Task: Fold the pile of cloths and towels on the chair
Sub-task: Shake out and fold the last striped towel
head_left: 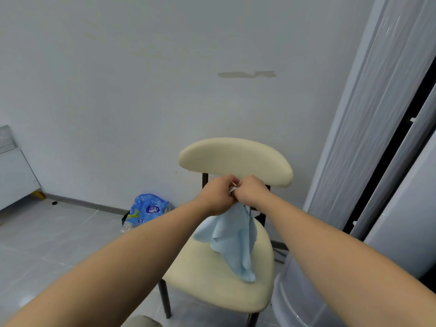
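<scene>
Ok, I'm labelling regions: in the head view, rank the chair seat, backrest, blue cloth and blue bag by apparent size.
Chair seat, backrest, blue cloth, blue bag; the bag sits farther away, so unsure.

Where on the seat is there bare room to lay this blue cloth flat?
Bare: the seat left of and in front of the blue cloth, out to the front edge. Crowded: the back right, where it dangles below the left hand and right hand.

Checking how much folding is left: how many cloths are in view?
1. The light blue cloth hangs from the left hand and right hand, held together over the chair seat. Others may lie out of frame.
</scene>
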Action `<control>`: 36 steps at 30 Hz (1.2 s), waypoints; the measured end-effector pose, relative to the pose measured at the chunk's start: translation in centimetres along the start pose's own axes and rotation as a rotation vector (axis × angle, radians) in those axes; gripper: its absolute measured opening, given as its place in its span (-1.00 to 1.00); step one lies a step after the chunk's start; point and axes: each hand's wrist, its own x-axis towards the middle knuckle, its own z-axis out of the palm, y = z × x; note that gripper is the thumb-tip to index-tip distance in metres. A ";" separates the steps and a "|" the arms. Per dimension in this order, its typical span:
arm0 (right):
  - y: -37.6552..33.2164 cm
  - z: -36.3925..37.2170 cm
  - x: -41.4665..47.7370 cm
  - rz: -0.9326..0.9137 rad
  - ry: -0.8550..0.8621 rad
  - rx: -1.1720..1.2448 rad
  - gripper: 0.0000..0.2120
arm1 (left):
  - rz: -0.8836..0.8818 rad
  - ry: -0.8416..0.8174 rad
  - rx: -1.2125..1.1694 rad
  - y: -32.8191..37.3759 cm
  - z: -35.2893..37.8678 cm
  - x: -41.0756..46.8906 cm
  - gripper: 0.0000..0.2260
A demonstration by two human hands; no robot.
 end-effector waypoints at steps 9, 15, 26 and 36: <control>1.3 -2.8 -0.2 0.047 -0.004 0.166 -0.88 | -0.079 0.059 0.216 -2.3 -1.4 1.1 -0.79; 3.4 -4.0 0.3 -0.066 -0.094 -0.142 -0.50 | -0.246 0.073 0.185 -3.3 -3.2 0.9 -0.78; 4.6 -4.5 0.2 -0.378 0.267 -1.046 -0.77 | -0.122 -0.062 0.422 -3.4 -3.5 0.1 -0.72; 4.2 -5.6 -0.2 0.405 0.044 0.209 -0.79 | -0.477 -0.200 0.224 -2.7 -4.3 -1.4 -0.51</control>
